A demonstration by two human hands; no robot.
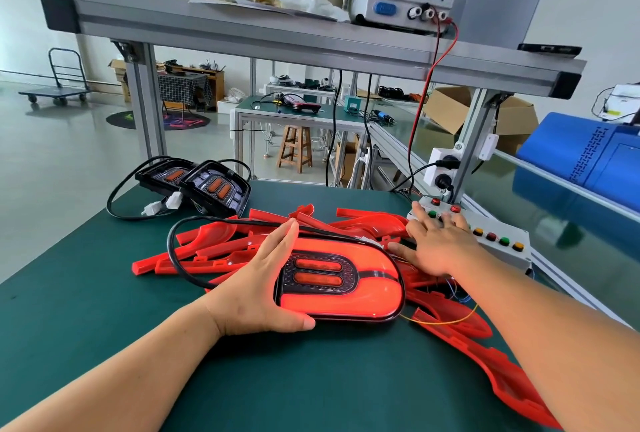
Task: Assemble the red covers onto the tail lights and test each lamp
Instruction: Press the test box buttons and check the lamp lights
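The lit tail light (341,279) lies flat on the green surface (104,310) with its long axis running crosswise, from the left hand (256,286) towards the right hand (443,244). Its red cover is on and it glows across the whole face. The left hand brackets the lamp's left end. Its fingers (284,237) are straight and pressed together along the far edge, and the thumb lies along the near edge, so the lamp sits in the crook between them. It reads as steadying rather than a curled grip.

The right hand is past the lamp's right end, palm down on the switch box (502,251). Its fingers (420,215) are spread, the tips among the box's coloured buttons and close to a green button (432,214). Whether a fingertip is actually pressing one cannot be told. The thumb points back at the lamp's right end, close to it.

The step in hand looks like the lamp test, and it seems to be passing. The left hand is the nearer one for lifting this lamp away; the right is placed for the next switch.

Loose red covers (221,241) are heaped beyond the left fingers and under the right forearm. Two uncovered tail lights (216,187) wait well beyond the left fingertips, and a black cable (172,251) loops round to the left of that hand
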